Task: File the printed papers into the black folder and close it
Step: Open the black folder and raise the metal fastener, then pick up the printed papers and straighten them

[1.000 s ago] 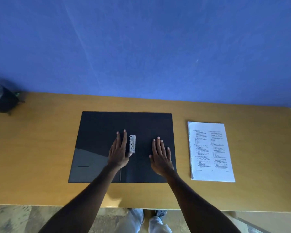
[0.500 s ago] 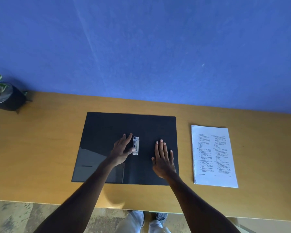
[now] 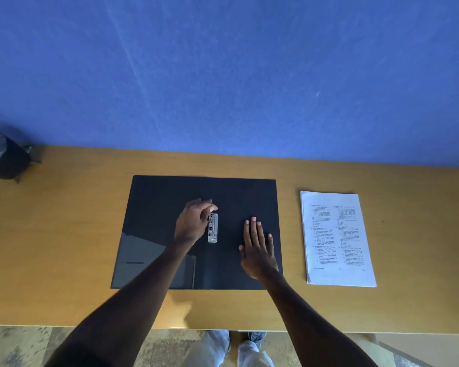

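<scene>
Though printed, papers unreadable.

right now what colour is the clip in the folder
Silver metal clip, on the black folder; head view.

The open folder is lying in the middle of the worktop, with the clip sitting at its centre. The papers are lying to its right, apart from it, and a plant pot is standing at the far left corner.

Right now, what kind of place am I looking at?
Probably a home or office desk: a wooden desk against a blue wall, with an open black folder, printed papers and a potted plant.
</scene>
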A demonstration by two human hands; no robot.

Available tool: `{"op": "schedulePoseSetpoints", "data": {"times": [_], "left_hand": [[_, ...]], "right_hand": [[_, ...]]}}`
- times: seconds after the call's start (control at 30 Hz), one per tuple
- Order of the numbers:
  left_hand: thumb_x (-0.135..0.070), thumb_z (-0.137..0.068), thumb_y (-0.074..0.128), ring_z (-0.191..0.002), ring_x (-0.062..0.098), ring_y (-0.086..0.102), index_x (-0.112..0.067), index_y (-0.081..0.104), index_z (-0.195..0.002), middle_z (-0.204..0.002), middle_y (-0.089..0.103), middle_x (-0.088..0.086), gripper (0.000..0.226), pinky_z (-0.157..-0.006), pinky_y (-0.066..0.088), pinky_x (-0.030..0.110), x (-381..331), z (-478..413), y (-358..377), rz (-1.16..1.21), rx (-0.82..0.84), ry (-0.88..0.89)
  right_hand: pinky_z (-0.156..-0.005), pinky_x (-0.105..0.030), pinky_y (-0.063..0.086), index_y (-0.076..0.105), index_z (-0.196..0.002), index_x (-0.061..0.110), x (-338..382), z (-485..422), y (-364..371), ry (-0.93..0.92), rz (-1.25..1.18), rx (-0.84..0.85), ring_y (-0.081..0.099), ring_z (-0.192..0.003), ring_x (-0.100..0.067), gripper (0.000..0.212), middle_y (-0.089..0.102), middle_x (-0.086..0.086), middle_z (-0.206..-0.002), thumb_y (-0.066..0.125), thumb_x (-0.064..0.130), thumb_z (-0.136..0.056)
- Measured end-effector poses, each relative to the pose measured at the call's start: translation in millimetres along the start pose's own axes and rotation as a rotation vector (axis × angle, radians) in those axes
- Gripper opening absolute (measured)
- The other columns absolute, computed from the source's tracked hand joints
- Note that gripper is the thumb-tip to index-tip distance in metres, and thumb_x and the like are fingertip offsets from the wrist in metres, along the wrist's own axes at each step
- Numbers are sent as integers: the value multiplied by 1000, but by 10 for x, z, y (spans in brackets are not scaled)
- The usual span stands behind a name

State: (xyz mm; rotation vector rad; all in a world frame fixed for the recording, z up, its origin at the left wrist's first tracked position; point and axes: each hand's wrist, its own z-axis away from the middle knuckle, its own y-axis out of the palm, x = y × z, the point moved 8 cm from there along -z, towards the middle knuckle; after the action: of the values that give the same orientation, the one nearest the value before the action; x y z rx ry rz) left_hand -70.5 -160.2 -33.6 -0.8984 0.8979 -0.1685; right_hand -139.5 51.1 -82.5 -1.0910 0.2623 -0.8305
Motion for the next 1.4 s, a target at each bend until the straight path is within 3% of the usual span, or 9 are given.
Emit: {"op": "schedulePoseSetpoints", "data": {"times": [0.2, 0.47, 0.63, 0.87, 1.0, 1.17, 1.4], "left_hand": [[-25, -113, 56, -131, 24, 68, -20, 83, -117, -131, 76, -4, 28, -98, 59, 46, 0, -140, -101, -58, -62, 1], [-25, -114, 54, -157, 13, 51, -25, 70, -148, -161, 61, -12, 38, -114, 56, 46, 41, -314, 37, -181, 1, 55], [-29, -115, 51, -158, 10, 48, -26, 68, -150, -162, 59, -14, 39, -111, 58, 46, 73, -308, 94, -205, 9, 53], [-24, -116, 48, -161, 19, 45, -17, 57, -159, -169, 52, -4, 45, -121, 51, 48, 36, -279, 22, -126, 22, 78], [-23, -116, 47, -164, 24, 40, -10, 51, -163, -172, 47, 3, 49, -126, 47, 46, -145, -167, 1, -127, -52, 82], [-21, -116, 44, -168, 19, 31, -11, 44, -167, -176, 41, 1, 52, -135, 35, 38, -691, 72, 362, -182, -60, 165], [-24, -118, 37, -171, 15, 22, -14, 34, -172, -180, 32, -1, 55, -139, 22, 32, -1625, 437, 1305, -214, 52, 212]], "right_hand": [[-140, -53, 8, -12, -175, 16, 10, 10, 4, -4, -9, -13, -11, -174, -26, 74, -20, -5, -183, 27, 37, -117], [-141, -53, 6, -12, -175, 17, -37, -44, 59, 19, -29, -23, -13, -173, -24, 75, -20, -3, -184, 30, 37, -117], [-141, -53, 5, -11, -176, 17, -40, -41, 83, 33, -27, -12, -12, -173, -24, 74, -19, -2, -184, 30, 37, -117], [-141, -54, 6, -12, -175, 17, -28, -18, 12, 27, -49, 36, -13, -173, -25, 75, -20, -4, -184, 32, 36, -117], [-141, -51, 3, -9, -176, 18, -71, 42, -147, -5, -198, 33, -10, -174, -23, 72, -14, -1, -185, 31, 37, -119], [-141, -54, 4, -6, -176, 20, -610, 284, -422, 26, -256, -95, -5, -174, -20, 71, -7, 2, -185, 33, 36, -119], [-141, -53, 4, -4, -177, 19, -1853, 608, -658, 179, -207, -128, -2, -174, -20, 73, -5, 0, -186, 36, 35, -118]]}}
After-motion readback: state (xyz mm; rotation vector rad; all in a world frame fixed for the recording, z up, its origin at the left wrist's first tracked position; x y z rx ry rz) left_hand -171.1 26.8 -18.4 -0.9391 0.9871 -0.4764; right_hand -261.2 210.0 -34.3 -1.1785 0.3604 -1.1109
